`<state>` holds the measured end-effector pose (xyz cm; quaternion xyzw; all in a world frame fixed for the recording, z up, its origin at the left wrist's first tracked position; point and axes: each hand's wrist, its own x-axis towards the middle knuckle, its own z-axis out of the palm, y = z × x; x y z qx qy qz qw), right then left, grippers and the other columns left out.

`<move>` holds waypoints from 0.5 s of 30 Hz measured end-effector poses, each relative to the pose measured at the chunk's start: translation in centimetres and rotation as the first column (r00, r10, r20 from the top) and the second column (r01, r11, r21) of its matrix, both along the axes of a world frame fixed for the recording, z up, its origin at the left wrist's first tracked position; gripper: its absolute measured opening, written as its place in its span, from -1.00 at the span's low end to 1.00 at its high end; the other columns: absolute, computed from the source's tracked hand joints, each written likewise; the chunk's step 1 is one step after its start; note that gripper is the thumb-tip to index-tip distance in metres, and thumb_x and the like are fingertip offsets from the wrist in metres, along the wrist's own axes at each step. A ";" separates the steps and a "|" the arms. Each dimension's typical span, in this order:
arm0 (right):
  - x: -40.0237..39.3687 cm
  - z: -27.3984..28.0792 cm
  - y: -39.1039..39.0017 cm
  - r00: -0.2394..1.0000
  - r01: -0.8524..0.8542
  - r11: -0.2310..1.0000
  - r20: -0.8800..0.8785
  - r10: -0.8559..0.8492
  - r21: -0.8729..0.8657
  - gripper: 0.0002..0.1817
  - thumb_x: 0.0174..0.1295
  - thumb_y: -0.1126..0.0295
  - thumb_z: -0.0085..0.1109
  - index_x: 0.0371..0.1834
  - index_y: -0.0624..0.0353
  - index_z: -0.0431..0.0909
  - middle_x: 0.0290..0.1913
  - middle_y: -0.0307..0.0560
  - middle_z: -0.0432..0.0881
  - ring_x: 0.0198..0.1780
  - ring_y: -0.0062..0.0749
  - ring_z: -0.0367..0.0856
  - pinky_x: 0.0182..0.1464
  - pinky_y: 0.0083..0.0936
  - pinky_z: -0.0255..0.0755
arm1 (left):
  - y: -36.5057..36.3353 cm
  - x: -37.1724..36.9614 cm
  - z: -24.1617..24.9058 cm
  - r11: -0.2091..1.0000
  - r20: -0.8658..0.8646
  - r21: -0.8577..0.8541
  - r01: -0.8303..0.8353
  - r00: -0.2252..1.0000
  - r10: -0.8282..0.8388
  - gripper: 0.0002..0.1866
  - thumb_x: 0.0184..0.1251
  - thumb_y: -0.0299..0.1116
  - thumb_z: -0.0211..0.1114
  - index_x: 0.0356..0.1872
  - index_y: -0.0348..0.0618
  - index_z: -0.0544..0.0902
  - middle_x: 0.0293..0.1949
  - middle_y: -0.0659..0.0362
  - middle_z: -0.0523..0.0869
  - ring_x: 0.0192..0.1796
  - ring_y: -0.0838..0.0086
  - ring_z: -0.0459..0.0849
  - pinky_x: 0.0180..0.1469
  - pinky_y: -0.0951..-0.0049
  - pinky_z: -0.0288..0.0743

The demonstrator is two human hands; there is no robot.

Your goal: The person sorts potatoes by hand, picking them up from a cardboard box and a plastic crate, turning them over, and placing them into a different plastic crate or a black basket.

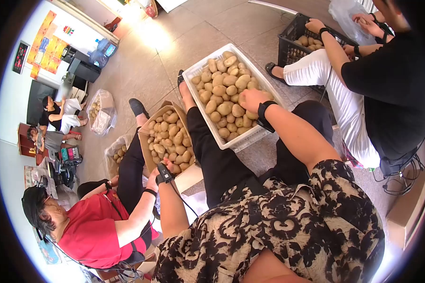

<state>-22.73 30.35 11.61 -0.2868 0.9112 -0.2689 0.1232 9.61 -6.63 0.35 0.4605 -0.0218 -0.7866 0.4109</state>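
Note:
A white plastic crate [192, 75] full of potatoes [229, 92] stands in front of me, tilted in my view. My right hand [254, 100], with a black band on the wrist, reaches over its right side, fingers curled down on a potato. To the left, a cardboard box [148, 158] holds more potatoes [169, 134]. My left hand [171, 166] is at that box's near edge, a black device strapped to its wrist. Its fingers look curled among the potatoes; what they hold is hidden.
A person in red [92, 231] sits close on my left, one hand beside my left wrist. On my right, a person in black [387, 89] sits by a black crate [288, 49] of potatoes. Plastic bags [109, 106] and loose cables [403, 177] lie around.

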 end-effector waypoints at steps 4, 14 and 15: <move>-0.6 -0.4 -0.4 0.994 -0.084 0.982 0.078 0.071 0.169 -0.72 0.06 0.32 0.07 -0.20 0.25 0.56 -0.11 0.20 0.56 -0.09 -0.02 0.56 -0.05 -0.25 0.45 | -0.1 -0.7 -0.2 0.999 -0.033 0.038 0.002 0.999 -0.001 -0.74 0.25 -0.48 -0.13 -0.13 -0.43 0.41 -0.18 -0.07 0.56 -0.23 0.30 0.59 -0.16 0.32 0.55; -0.1 -3.0 -0.9 0.983 -0.178 0.849 0.136 0.126 0.498 -0.45 -0.01 0.26 0.20 0.07 0.22 0.35 0.12 0.22 0.29 0.10 0.06 0.39 0.09 -0.27 0.39 | 12.3 -15.7 3.2 0.761 -0.168 -0.017 0.648 0.749 -0.641 -0.77 0.34 -0.48 -0.11 -0.12 -0.48 0.38 -0.18 -0.06 0.56 -0.10 0.19 0.56 -0.01 0.34 0.51; 0.0 -2.6 -0.8 0.983 -0.178 0.846 0.124 0.133 0.503 -0.45 -0.01 0.26 0.20 0.07 0.22 0.35 0.12 0.22 0.29 0.10 0.06 0.39 0.09 -0.27 0.39 | 13.6 -17.1 2.9 0.667 -0.175 -0.018 0.745 0.655 -0.735 -0.76 0.35 -0.44 -0.10 -0.12 -0.47 0.37 -0.14 -0.08 0.54 -0.06 0.16 0.55 -0.01 0.32 0.51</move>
